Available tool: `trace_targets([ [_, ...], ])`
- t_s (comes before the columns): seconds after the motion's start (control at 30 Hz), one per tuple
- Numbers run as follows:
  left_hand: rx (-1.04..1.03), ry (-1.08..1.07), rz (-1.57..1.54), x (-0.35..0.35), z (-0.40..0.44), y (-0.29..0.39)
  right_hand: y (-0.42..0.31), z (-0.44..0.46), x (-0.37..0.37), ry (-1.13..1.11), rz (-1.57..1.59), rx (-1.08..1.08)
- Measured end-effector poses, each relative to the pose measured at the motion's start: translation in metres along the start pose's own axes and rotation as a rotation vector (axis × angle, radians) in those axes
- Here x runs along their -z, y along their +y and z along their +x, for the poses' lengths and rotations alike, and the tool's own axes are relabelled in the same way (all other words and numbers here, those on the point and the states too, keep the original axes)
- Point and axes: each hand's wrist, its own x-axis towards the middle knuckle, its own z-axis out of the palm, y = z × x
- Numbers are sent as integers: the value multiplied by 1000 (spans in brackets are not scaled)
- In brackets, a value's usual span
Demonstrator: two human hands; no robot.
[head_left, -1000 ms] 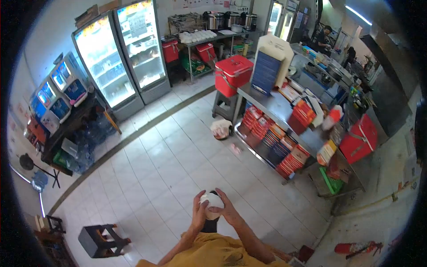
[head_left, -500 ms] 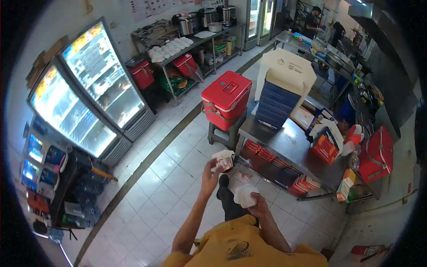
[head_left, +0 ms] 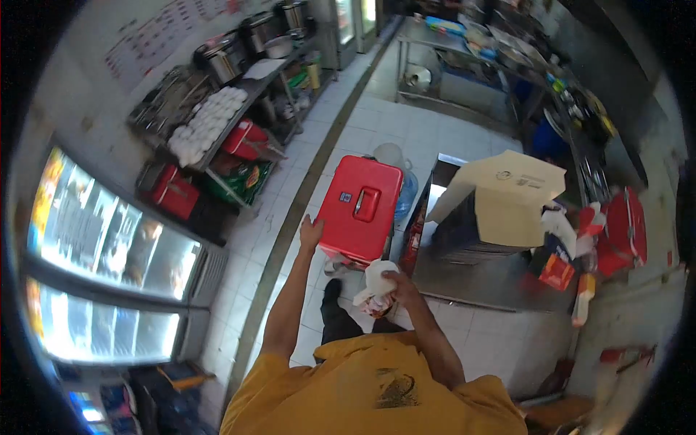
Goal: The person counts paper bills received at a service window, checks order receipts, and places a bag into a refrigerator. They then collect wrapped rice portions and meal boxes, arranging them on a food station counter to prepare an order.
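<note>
The red cooler box [head_left: 360,206] stands in front of me with its lid down and the lid's handle folded flat. At its left edge is my left hand [head_left: 310,233], touching the lid side with fingers apart and nothing visible in them. My right hand [head_left: 401,285] is closed on a rounded white bundle [head_left: 381,277], just in front of the cooler's near right corner. Crumpled white and pinkish wrapping [head_left: 374,303] shows right below the bundle; whether the hand also holds it I cannot tell.
Right of the cooler, a metal table [head_left: 464,281] carries a dark stack of cartons with cream flaps [head_left: 507,181]. Another red cooler [head_left: 625,232] is at the far right. Lit fridges [head_left: 116,239] and a shelf of white bundles [head_left: 206,123] line the left.
My left hand has moved up and forward to the cooler's left edge, away from the wrapping. The right hand still holds the white bundle. The view has turned and come closer to the cooler.
</note>
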Motion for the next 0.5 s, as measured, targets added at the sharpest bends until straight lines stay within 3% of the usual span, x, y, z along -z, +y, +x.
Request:
trace_targets([
  [0.03, 22, -66, 42, -9, 21, -19, 1, 15, -11, 7, 66, -69],
  [0.1, 37, -265, 103, -12, 39, -14, 31, 38, 1, -18, 84, 43],
  [0.13, 55, -356, 117, -15, 41, -3, 36, 39, -1, 83, 59, 58],
  [0.27, 22, -365, 54, 23, 14, 35, 25, 25, -56, 372, 91, 16],
  [0.33, 36, -375, 85, 23, 17, 39, 14, 21, -81, 364, 141, 82],
  [0.43, 341, -469, -258, 30, 23, 44, 5, 14, -100, 361, 286, 228],
  [0.5, 265, -496, -338, 43, 16, 77, 19, 8, -78, 389, 303, 186],
])
